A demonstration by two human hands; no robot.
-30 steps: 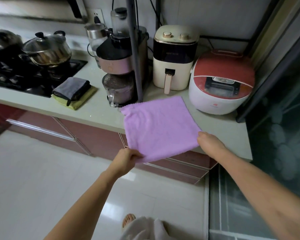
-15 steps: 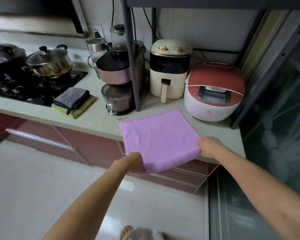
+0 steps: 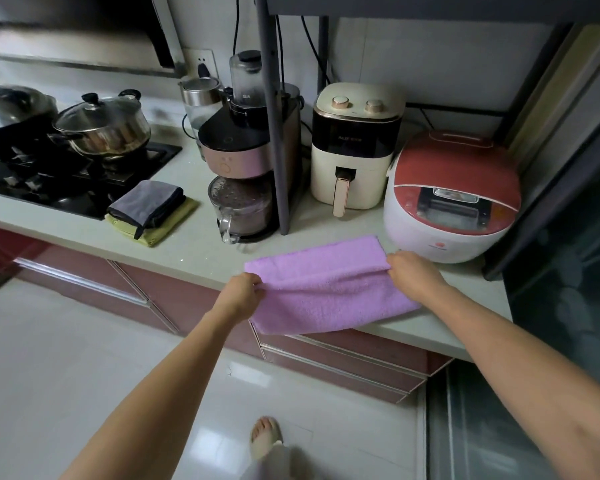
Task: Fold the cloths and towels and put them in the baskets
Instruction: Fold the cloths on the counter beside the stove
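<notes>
- Step in hand — first fold of the square lilac terry cloth (image 3: 329, 289), which lies on the pale stone counter (image 3: 194, 251) near the red-lidded rice cooker (image 3: 451, 199), its near part overhanging the edge.
- Left hand (image 3: 241, 292) pinches the cloth's left edge; right hand (image 3: 414, 273) pinches its right edge.
- Judged next: lay the lifted edge flat, align corners — then fold again.
- No basket in view.

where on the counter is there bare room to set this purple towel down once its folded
Bare counter lies along the front edge between the folded cloths and the purple towel, in front of the glass jug. A smaller strip shows right of the right hand, below the rice cooker. Behind, appliances crowd the wall.
</notes>
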